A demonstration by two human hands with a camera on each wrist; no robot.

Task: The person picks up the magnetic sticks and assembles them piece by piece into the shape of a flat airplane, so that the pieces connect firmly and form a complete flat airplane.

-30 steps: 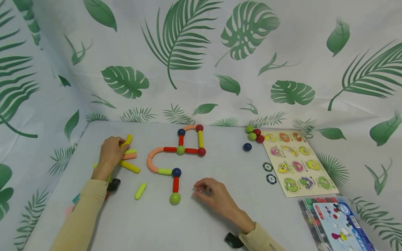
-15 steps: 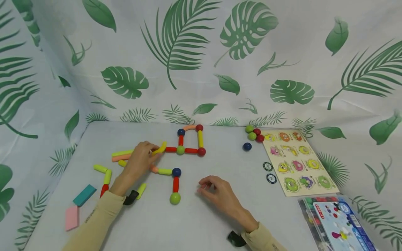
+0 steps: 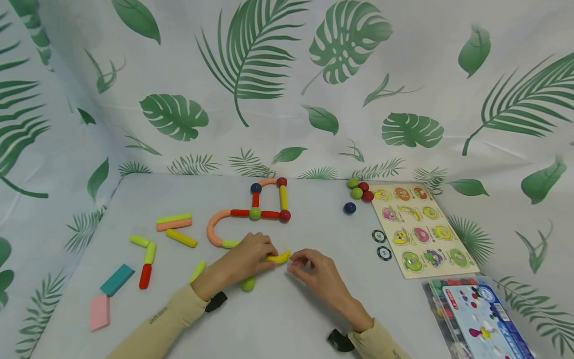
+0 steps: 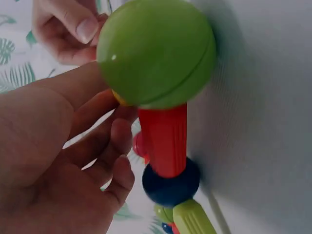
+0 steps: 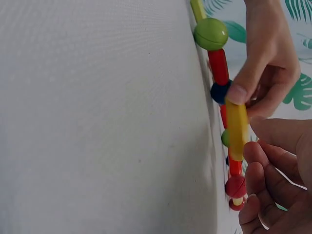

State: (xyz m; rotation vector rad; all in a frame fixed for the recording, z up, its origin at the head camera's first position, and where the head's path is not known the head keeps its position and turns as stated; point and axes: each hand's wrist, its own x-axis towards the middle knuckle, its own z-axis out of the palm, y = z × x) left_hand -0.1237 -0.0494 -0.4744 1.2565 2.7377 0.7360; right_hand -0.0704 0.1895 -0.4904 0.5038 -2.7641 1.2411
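Observation:
A curved yellow rod [image 3: 280, 258] is pinched by its near end between the thumb and fingers of my left hand [image 3: 251, 254]. Close to the rod's free end is my right hand [image 3: 319, 275], its fingers loosely bent; whether they touch it I cannot tell. Below my left hand a green ball [image 4: 156, 53], a red rod [image 4: 165, 141] and a dark blue ball [image 4: 171, 183] are joined in a line, mostly hidden in the head view. They continue a figure of rods and balls with a curved orange rod [image 3: 212, 228] and a green ball [image 3: 254, 214] farther back.
Loose rods lie left, among them a yellow rod [image 3: 181, 238] and a red rod [image 3: 145, 276]. Teal [image 3: 117, 279] and pink blocks [image 3: 99, 312] lie farther left. At right are several balls [image 3: 356, 193], two round chips [image 3: 384, 253], a fruit puzzle board [image 3: 423, 234] and a plastic box [image 3: 475, 319].
My left hand has carried the curved yellow rod from the loose rods at left, over the figure, to beside my right hand. The right hand has hardly moved.

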